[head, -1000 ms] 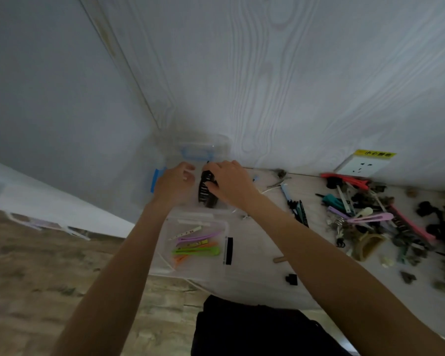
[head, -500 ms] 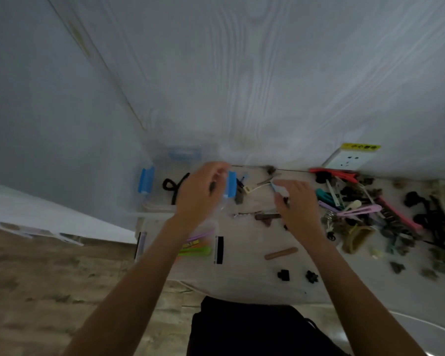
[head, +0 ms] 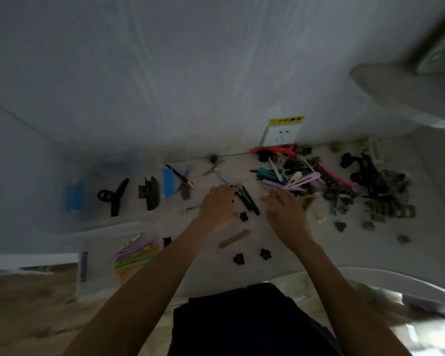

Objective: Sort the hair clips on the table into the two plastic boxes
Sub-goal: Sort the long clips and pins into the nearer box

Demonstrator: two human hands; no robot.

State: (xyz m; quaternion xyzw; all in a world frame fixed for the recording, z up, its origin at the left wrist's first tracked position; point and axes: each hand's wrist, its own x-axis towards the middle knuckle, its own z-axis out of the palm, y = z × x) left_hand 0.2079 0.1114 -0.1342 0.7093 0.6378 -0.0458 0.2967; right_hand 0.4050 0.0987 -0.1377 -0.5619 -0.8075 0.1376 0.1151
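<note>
Two clear plastic boxes stand at the table's left. The far box [head: 75, 199], with blue latches, holds black claw clips [head: 115, 197] and a dark brown one [head: 149, 192]. The near box [head: 95, 253] holds flat purple, green and orange clips [head: 136, 255]. A big heap of mixed hair clips [head: 332, 181] lies at the right. My left hand [head: 217, 206] hovers over the table's middle, touching long black clips [head: 247, 200]; its fingers look loosely bent. My right hand [head: 285, 211] reaches toward the heap, blurred, fingers spread.
A brown flat clip [head: 234, 238] and small black claw clips [head: 238, 259] lie near the front edge. A wall socket [head: 280, 132] with a yellow label sits behind the heap. A pale curved object [head: 406, 93] juts in at the upper right.
Both hands have left the far box and swung right: the left hand now over the table's middle, the right hand nearer the heap. The dark claw clip stays in the far box.
</note>
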